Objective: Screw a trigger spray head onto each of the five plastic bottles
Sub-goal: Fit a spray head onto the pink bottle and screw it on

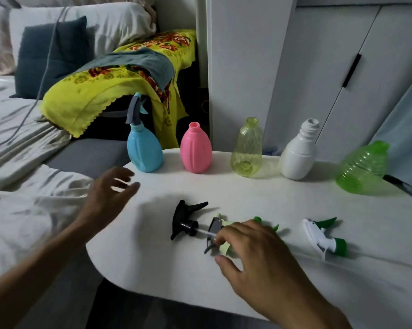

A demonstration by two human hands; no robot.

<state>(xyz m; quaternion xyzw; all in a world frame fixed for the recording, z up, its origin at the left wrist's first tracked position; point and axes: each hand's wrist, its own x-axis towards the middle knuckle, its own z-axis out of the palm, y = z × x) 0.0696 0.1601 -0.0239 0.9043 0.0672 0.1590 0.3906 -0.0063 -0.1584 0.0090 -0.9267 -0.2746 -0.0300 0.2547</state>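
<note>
Several bottles stand in a row at the back of the white table (167, 269): a blue bottle (145, 150) with a grey spray head (135, 110) on it, then open-necked pink (196, 151), pale yellow (247, 153), white (299, 155) and green (363, 172) bottles. Loose spray heads lie nearer me: a black one (184, 222), a grey and pale yellow one (215, 230), a green one mostly hidden behind my hand, and a white and green one (323, 236). My right hand (259, 250) reaches over the grey and yellow head, fingers touching it. My left hand (110, 195) hovers empty with spread fingers, below the blue bottle.
A bed with pale sheets (22, 186) lies to the left. A yellow flowered cloth (119, 84) drapes a dark object behind the table. White cupboard doors (330, 67) stand behind the bottles. A dark handle (404, 186) juts in at the right edge.
</note>
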